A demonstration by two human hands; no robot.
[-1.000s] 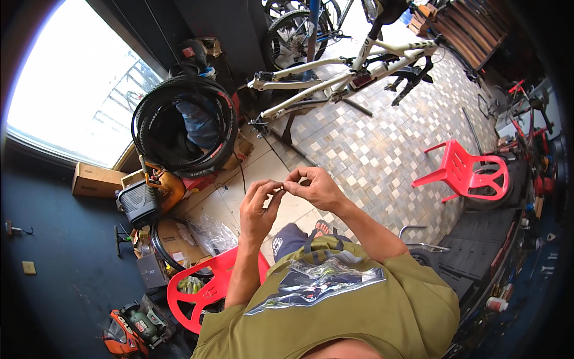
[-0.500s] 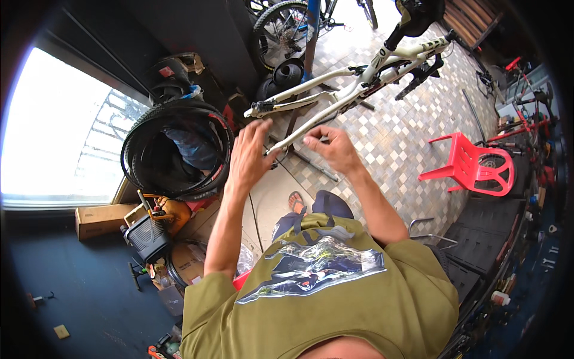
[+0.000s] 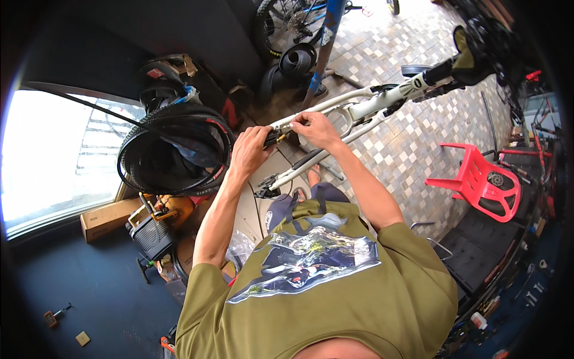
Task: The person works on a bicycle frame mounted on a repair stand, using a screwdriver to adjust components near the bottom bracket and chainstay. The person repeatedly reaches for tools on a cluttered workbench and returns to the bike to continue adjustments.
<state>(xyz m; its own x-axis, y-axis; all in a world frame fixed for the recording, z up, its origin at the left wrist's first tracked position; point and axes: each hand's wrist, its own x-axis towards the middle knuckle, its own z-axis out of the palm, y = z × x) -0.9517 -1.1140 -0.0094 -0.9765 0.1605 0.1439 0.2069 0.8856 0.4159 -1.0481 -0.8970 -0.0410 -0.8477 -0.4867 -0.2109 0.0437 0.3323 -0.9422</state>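
A white bicycle frame hangs in front of me, its rear arms pointing toward me. My left hand is closed around the far rear arm's end, where a small dark fitting with a yellowish bit shows at the fingertips. My right hand reaches to the same end from the right, thumb and finger pinched together. Whatever lies between them is too small to name. The nearer rear arm's end, a dark dropout, stands free below my hands.
Bicycle tyres are stacked at the left, beside a cardboard box. A blue post rises behind the frame. On the tiled floor at right stands a red plastic chair. A bicycle wheel shows at the back.
The frame has turned, and its rear ends now sit differently before me. My hands, apart before, have come together at the far rear end. My right thumb and finger have closed.
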